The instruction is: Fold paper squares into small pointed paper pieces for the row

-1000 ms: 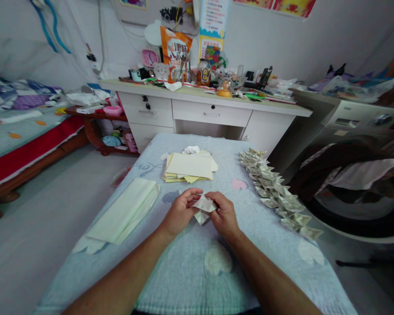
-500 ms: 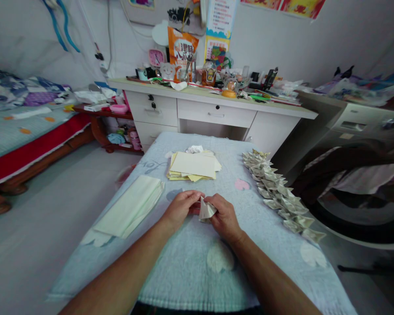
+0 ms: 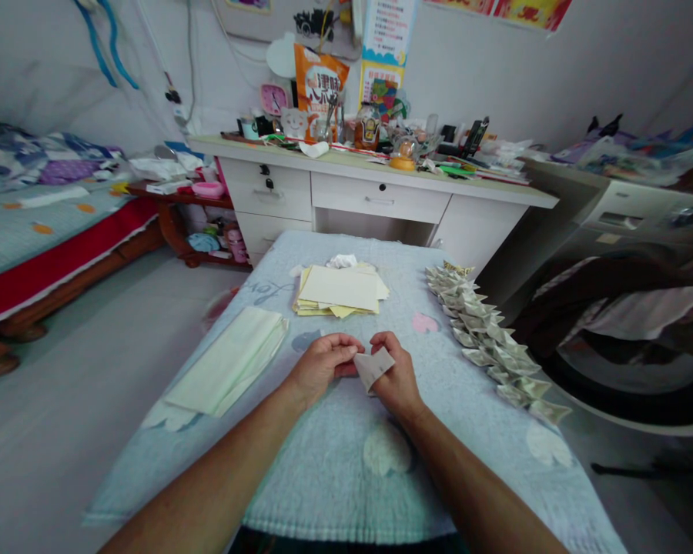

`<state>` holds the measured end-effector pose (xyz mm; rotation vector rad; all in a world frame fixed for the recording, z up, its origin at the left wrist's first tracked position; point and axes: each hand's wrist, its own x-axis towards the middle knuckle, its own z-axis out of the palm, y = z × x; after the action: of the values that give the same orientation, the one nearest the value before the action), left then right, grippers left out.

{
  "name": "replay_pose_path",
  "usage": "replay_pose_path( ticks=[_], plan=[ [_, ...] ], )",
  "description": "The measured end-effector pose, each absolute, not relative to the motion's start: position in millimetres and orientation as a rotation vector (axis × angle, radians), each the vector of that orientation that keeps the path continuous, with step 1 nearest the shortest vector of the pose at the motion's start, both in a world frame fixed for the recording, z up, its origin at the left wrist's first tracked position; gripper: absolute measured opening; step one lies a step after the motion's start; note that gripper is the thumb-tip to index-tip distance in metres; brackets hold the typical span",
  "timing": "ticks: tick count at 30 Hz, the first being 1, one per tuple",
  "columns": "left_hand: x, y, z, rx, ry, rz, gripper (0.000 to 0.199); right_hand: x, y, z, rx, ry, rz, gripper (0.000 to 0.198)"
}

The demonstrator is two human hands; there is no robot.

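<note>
A small piece of folded paper (image 3: 375, 368), pale and pointed, is held between my two hands over the middle of the cloth-covered table. My left hand (image 3: 328, 362) pinches its left corner between thumb and fingers. On its other side my right hand (image 3: 397, 373) is closed on it, with some fingers hidden behind the paper. Beyond the hands lies a stack of cream and yellow paper sheets (image 3: 340, 288). Rows of finished folded paper pieces (image 3: 490, 338) run along the table's right side. A folded bundle of pale green paper (image 3: 231, 360) rests at the left.
The table (image 3: 323, 477) wears a light blue patterned cloth. Behind it stands a white desk (image 3: 381, 196) crowded with jars, a snack bag and a pink clock (image 3: 273, 100). A washing machine (image 3: 629, 308) is at the right, a bed (image 3: 63, 223) at the left.
The folded paper has turned in my hands and now shows a wider face, tilted to the right. My right hand's fingers have shifted upward around it; the left hand stays nearly in place.
</note>
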<state>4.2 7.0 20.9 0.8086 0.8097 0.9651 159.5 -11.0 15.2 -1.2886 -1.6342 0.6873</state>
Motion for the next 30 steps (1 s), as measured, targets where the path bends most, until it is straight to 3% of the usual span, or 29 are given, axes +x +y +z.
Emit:
replay_pose_path(
  ticks=[15, 26, 30],
  plan=[
    [4.4, 5.6, 15.8, 0.784, 0.865, 0.857, 0.024, 163.2, -11.5, 12.1, -1.25, -1.73, 0.559, 0.021],
    [0.5, 5.7, 23.8, 0.732, 0.834, 0.906, 0.023, 162.8, -10.6, 15.1, -1.07, -1.58, 0.874, 0.017],
    [1.6, 5.2, 22.8, 0.734, 0.821, 0.897, 0.023, 160.6, -9.3, 11.5, -1.084, -1.521, 0.957, 0.027]
  ],
)
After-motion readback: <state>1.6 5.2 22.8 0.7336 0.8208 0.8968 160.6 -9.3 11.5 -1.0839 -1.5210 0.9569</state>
